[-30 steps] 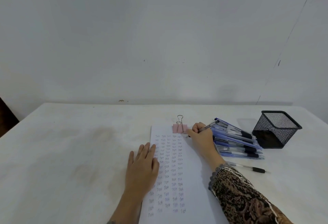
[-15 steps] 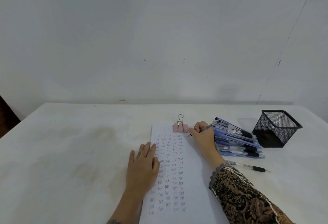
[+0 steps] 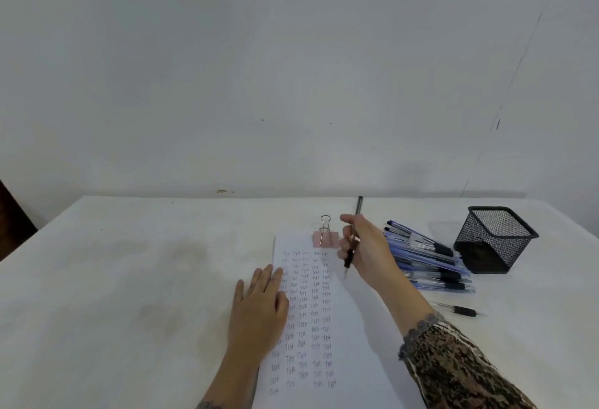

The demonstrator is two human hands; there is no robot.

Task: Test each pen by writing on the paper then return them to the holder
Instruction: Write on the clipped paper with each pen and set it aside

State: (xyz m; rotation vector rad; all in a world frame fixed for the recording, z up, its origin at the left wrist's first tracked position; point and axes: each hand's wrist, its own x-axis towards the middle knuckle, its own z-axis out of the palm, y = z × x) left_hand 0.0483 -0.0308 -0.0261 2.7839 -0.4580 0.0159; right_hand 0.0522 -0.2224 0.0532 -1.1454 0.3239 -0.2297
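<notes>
On the white surface (image 3: 146, 279), a sheet of paper (image 3: 353, 344) lies lengthwise in front of the person. Its left half is filled with columns of small written marks. A pink binder clip (image 3: 325, 236) grips the sheet's far edge at 12 o'clock, one wire loop pointing away from the person.

The left hand (image 3: 259, 308) lies flat with fingers straight and close together. It presses on the paper's left edge at about 9 o'clock and holds nothing.

The right hand (image 3: 366, 253) is over the sheet's 1 o'clock corner. Its thumb and fingers are curled round a pen (image 3: 352, 248), which stands nearly upright with its dark grip and tip downward. The tip is over the blank right margin; whether it touches the paper cannot be told. A patterned sleeve (image 3: 453, 373) covers that forearm.

At 3 o'clock from the right hand, just beside it, a pile of blue pens (image 3: 428, 263) lies on the surface, dark grips toward the right. A lone pen (image 3: 460, 310) lies at 5 o'clock from the pile, near it but apart. At 3 o'clock from the pile, just beside it, the black mesh holder (image 3: 492, 240) stands upright.
</notes>
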